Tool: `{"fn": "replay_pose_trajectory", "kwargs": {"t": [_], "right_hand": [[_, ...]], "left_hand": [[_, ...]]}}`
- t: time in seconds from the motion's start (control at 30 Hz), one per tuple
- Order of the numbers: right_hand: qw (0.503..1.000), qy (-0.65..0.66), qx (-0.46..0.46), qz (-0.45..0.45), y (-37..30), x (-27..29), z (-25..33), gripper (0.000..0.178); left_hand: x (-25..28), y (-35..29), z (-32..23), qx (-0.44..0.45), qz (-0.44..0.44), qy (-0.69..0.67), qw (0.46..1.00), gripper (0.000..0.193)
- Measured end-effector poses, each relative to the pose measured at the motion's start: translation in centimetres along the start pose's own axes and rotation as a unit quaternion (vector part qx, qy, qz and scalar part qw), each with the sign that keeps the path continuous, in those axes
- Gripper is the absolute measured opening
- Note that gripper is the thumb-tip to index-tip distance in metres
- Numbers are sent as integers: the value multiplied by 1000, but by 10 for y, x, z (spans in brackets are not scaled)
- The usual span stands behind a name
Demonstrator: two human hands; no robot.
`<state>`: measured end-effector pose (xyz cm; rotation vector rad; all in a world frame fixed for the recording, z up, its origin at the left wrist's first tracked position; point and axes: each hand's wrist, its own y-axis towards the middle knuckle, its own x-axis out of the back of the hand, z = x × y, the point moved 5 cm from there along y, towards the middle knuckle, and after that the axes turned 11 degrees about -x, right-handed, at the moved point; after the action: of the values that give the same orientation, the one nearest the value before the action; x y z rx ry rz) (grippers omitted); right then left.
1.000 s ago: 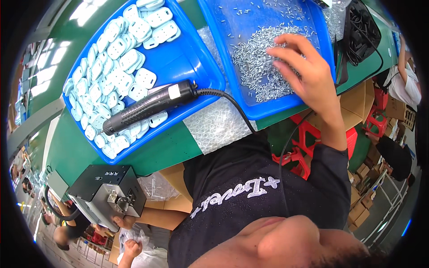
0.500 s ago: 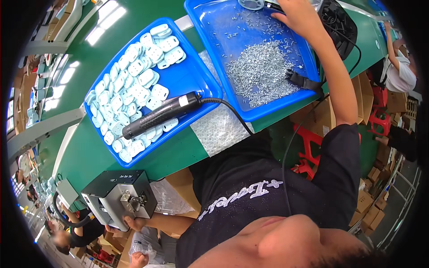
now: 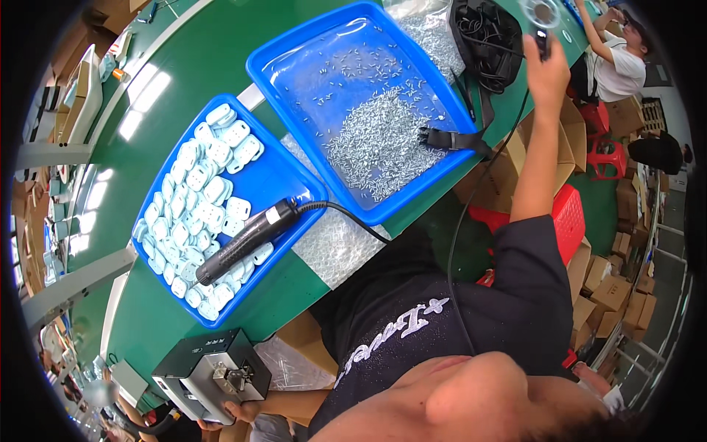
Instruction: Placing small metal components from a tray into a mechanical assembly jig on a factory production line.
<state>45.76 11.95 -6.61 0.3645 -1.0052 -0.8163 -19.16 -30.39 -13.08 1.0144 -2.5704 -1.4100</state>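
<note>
Running across the view, the green table [image 3: 210, 51] bears a large blue tray [image 3: 302, 99] and, to its left, a smaller blue tray [image 3: 276, 166]. Left of the person's body, below the smaller tray, is a box-shaped black-and-silver device [image 3: 202, 350]. A black cylindrical tool [image 3: 247, 239] with a cord lies aslant over the smaller tray. The two hands are well apart: the left hand [image 3: 237, 412] touches the device's lower edge, though I cannot tell how firmly; the right hand [image 3: 549, 70], raised at upper right, is closed around a small dark object [image 3: 543, 43] with a clear round end, right of the black bag [image 3: 486, 44]. Pale flat pieces [image 3: 195, 199] heap in the smaller tray; tiny metal pins [image 3: 383, 136] pile and scatter in the larger.
</note>
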Motion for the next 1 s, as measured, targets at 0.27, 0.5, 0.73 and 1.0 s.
{"fn": "replay_pose_trajectory", "kwargs": {"t": [0.27,0.5,0.73,1.0], "right_hand": [[975,-56,-208,54,45,-40,-188,54],[946,-206,-143,206,61,-91,-225,68],[926,-164,-192,282,47,-85,-191,55],[946,137,122,267,-119,21,55,32]], "left_hand": [[16,-3,-3,-28,0,80,996,77],[37,-2,-6,3,-96,327,940,73],[67,-12,-7,-28,-131,301,944,70],[62,-1,3,-29,-94,257,962,67]]}}
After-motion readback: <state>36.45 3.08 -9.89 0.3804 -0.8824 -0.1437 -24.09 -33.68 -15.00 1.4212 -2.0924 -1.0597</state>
